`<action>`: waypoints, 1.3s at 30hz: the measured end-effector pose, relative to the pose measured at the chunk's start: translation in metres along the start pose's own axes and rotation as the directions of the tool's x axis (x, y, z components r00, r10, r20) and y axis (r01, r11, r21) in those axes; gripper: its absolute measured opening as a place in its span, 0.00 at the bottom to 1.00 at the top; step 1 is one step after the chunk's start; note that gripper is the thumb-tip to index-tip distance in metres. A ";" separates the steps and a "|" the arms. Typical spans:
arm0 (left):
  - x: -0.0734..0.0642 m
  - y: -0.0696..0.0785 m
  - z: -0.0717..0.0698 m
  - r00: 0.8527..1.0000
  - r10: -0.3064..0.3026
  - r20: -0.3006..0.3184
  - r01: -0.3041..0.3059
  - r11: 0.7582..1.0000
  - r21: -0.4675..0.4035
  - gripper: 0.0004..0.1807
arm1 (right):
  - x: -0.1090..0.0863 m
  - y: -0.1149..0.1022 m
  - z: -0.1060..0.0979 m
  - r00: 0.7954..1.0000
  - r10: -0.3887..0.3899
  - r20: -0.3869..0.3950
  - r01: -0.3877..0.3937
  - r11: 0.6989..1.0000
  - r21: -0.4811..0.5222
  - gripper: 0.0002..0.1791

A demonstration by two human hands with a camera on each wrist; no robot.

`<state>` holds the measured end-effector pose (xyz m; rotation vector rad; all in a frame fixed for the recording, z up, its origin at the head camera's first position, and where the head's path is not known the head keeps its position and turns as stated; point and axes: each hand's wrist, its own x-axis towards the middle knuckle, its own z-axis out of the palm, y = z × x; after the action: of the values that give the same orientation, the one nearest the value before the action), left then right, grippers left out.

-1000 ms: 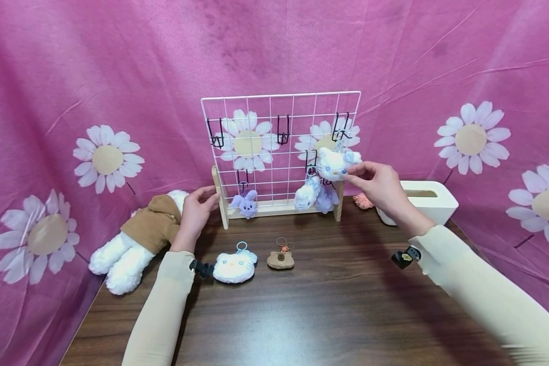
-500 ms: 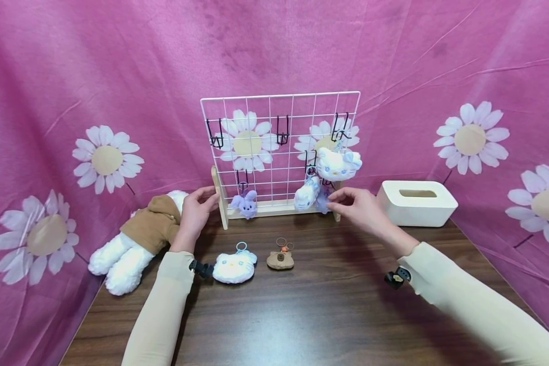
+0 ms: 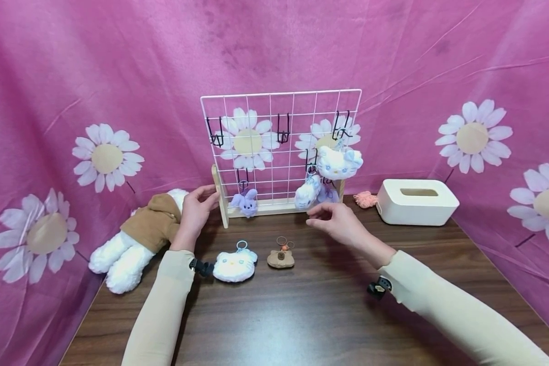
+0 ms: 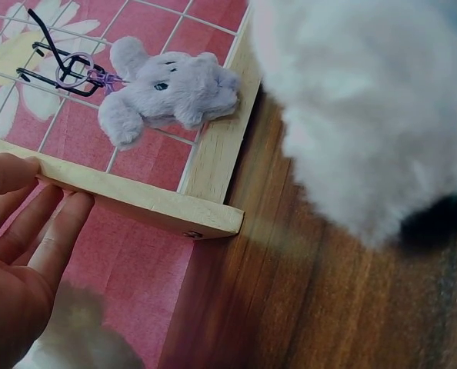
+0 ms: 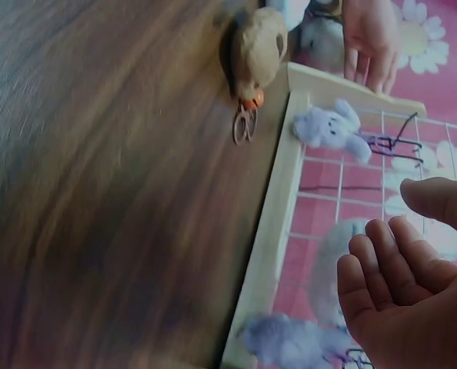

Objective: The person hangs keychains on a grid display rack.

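Pink daisy cloth [image 3: 274, 46] backs a white wire rack [image 3: 271, 153] with wooden supports [image 3: 222, 211].

left wrist: near plush [image 4: 367, 115] blurred, cut by top and right edges; left hand [image 4: 19, 265] cut by left edge. right wrist: right hand [image 5: 417, 280] cut off bottom right. head: rear purple plush [image 3: 331, 195] partly behind hanging white plush [image 3: 307, 194].

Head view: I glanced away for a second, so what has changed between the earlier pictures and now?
The bare right hand's grip came off the upper white plush cat-face keychain and moved down and left, in front of the white wire grid rack. Unchanged: the bare left hand's grip touching the pale wooden side post; the brown plush keychain lying on the dark wooden table.
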<state>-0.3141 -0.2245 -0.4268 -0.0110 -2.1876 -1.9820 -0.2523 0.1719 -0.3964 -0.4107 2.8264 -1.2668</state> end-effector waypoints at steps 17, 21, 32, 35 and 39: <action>0.000 0.000 -0.001 1.000 0.004 -0.002 -0.004 1.000 0.011 0.22 | 0.007 0.003 0.049 0.997 0.006 0.072 -0.009 0.999 0.033 0.17; 0.001 -0.001 0.000 1.000 0.000 -0.005 0.000 1.000 0.014 0.21 | 0.009 0.005 0.058 0.995 0.024 0.095 -0.028 0.999 0.043 0.16; -0.001 0.001 0.002 1.000 0.005 -0.003 -0.005 1.000 0.015 0.21 | 0.013 0.005 0.076 0.990 0.023 0.142 -0.027 0.999 0.028 0.14; -0.001 0.001 0.002 1.000 0.003 -0.004 -0.003 1.000 0.015 0.21 | 0.016 0.004 0.079 0.990 0.024 0.141 -0.025 1.000 0.006 0.13; -0.001 0.001 0.001 1.000 0.002 -0.010 -0.002 1.000 0.013 0.21 | 0.021 0.003 0.082 0.989 0.023 0.146 -0.019 0.999 -0.030 0.13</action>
<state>-0.3132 -0.2238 -0.4260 -0.0019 -2.1937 -1.9625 -0.2632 0.1088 -0.4512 -0.4535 2.7215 -1.1427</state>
